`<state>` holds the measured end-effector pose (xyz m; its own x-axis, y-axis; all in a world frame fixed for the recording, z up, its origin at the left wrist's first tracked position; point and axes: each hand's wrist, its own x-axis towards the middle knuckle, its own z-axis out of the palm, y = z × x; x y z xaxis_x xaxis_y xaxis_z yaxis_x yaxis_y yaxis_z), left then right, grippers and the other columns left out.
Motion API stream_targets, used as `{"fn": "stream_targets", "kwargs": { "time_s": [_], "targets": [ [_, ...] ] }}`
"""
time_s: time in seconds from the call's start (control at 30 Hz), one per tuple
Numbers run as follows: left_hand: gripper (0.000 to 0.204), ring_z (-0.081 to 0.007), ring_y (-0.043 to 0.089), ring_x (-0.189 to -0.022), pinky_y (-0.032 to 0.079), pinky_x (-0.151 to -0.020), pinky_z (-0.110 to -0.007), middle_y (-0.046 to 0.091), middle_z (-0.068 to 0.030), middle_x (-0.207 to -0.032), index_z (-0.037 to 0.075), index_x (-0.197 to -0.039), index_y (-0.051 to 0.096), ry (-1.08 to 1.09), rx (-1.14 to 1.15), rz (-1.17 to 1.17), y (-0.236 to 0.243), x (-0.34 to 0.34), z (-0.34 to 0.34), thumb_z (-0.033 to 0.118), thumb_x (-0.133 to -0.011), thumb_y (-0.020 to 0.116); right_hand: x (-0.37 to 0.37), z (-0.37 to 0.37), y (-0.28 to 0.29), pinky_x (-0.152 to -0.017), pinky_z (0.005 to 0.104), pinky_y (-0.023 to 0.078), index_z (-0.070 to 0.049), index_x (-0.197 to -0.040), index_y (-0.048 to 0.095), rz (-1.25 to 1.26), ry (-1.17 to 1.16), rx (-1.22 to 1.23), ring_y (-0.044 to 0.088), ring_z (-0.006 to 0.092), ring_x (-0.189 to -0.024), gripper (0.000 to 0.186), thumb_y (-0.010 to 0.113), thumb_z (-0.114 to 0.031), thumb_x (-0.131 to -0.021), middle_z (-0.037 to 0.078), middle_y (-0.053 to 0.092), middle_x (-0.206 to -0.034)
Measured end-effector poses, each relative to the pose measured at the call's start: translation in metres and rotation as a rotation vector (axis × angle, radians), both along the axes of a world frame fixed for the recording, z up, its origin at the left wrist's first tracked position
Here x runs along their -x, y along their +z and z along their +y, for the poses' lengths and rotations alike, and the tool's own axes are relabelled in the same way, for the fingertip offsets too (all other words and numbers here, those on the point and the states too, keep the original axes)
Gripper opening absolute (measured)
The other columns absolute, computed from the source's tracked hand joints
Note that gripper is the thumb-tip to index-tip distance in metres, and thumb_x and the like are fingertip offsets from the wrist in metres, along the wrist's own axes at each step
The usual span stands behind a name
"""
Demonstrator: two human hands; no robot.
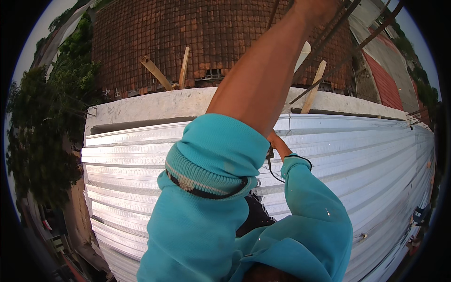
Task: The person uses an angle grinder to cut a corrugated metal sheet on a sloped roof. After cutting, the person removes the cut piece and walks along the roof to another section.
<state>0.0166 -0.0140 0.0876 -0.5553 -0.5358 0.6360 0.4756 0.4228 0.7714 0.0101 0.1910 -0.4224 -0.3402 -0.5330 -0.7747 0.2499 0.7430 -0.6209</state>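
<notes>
- Fingers of the left hand (314, 5) leave the frame's top centre among rusty steel rebars (350, 35); grip unreadable.
- Right hand (277, 142), centre frame, hidden fingers near a black cable (272, 171).
- Slipping on the corrugated silver metal roof sheet (357, 155) risks a fall.

Left arm (263, 80) stretches upward, hand beyond the frame's top; right hand (277, 143) sits low, fingers hidden behind the left sleeve.

Corrugated metal roofing (366, 155) is lying open to the right; far off, a concrete ledge (155, 105), wooden stakes (312, 87) and slanting rebar (347, 51) are blocking passage.
</notes>
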Motion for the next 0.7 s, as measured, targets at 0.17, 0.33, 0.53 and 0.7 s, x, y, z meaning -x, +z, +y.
{"fn": "stream_targets", "kwargs": {
  "time_s": [0.17, 0.33, 0.53, 0.7],
  "targets": [
    [0.052, -0.0316, 0.063, -0.100, 0.050, -0.085, -0.041, 0.064, -0.0235, -0.108, -0.006, -0.114, 0.061, 0.004, 0.002, -0.014, -0.005, 0.002, -0.004, 0.042, -0.094, 0.060, -0.014, -0.010, 0.009, -0.061, 0.0456, 0.057, 0.006, -0.087, 0.067, -0.040, -0.057, -0.022, 0.068, 0.0291, -0.064, 0.033, 0.077, -0.017, -0.066, 0.016, 0.068, -0.077],
    [0.053, -0.0323, 0.064, -0.102, 0.050, -0.087, -0.041, 0.065, -0.0244, -0.110, -0.006, -0.115, 0.061, -0.023, -0.021, -0.005, -0.005, 0.010, -0.001, 0.042, -0.094, 0.060, -0.009, 0.001, 0.014, -0.059, 0.0434, 0.054, 0.004, -0.085, 0.069, -0.033, -0.031, -0.008, 0.066, 0.0278, -0.063, 0.029, 0.076, -0.018, -0.068, 0.015, 0.069, -0.077],
    [0.055, -0.0331, 0.065, -0.104, 0.051, -0.088, -0.042, 0.065, -0.0254, -0.112, -0.007, -0.117, 0.061, -0.020, -0.036, -0.024, -0.012, 0.009, -0.005, 0.043, -0.094, 0.061, -0.002, -0.003, -0.008, -0.059, 0.0426, 0.054, 0.004, -0.092, 0.067, -0.040, 0.024, -0.038, 0.065, 0.0270, -0.062, 0.035, 0.077, -0.021, -0.069, 0.013, 0.068, -0.080],
    [0.051, -0.0310, 0.066, -0.101, 0.049, -0.090, -0.040, 0.068, -0.0232, -0.100, -0.008, -0.112, 0.064, 0.054, -0.003, -0.141, -0.009, 0.009, 0.001, 0.038, -0.092, 0.061, 0.003, -0.005, -0.012, -0.058, 0.0428, 0.056, 0.003, -0.094, 0.065, 0.061, 0.017, -0.108, 0.065, 0.0274, -0.060, 0.036, 0.074, -0.023, -0.072, 0.014, 0.067, -0.081]
  ]
}}
